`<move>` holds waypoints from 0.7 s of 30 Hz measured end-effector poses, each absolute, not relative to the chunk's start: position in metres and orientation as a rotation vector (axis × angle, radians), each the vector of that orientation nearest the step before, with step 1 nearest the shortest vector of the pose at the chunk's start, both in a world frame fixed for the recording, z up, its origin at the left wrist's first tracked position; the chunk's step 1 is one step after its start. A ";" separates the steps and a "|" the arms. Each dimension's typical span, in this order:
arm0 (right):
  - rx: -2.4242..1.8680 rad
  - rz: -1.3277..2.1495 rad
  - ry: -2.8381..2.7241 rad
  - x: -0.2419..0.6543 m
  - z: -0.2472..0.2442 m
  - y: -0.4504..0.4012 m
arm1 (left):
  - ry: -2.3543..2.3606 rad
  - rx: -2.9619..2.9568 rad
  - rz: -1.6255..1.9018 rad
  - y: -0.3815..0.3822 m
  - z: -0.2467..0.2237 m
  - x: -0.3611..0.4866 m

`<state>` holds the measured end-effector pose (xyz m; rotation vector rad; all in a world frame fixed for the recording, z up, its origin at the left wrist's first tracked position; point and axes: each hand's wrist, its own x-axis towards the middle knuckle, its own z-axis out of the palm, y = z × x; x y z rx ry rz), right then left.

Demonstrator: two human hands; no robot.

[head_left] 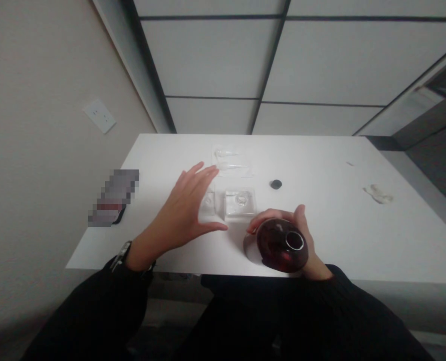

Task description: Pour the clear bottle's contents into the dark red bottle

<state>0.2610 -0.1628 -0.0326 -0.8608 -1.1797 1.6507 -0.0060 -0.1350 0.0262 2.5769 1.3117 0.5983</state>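
Black sleeves [87, 321] fill the bottom of the frame, and a dark wristwatch [122, 253] sits on the left wrist. The right hand [301, 235] is closed around a round, dark red bottle [279, 245], with the fingers over its top and the thumb side along its far edge. The bottle is tilted, with its white-rimmed mouth [294, 240] facing up toward the camera, near the front edge of the tabletop [320, 165].

The left hand [178, 210] is empty and wide open, its fingers spread and curved. It hovers just beside a clear plastic tray [240, 203], which holds a small round glass-like piece, and a second clear piece [208, 203] lies against the tray's left side. Beyond them, at top centre, lies a clear bag [226, 160] holding two slim droppers. A small black cap [276, 184] sits right of the bag.

Toward the right edge of the tabletop lies a crumpled tissue [378, 193]. At left, a pixelated object [114, 198] lies by the wall, and a white wall plate [99, 116] is at upper left.
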 end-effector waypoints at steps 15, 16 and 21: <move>-0.864 1.647 -1.074 0.261 -0.034 -0.162 | 1.241 2.753 0.431 -0.116 0.042 0.048; -0.870 1.648 -1.067 0.262 -0.036 -0.162 | 1.266 2.736 0.477 -0.117 0.047 0.047; -0.878 1.645 -1.072 0.265 -0.038 -0.160 | 1.323 2.588 0.710 -0.132 0.076 0.041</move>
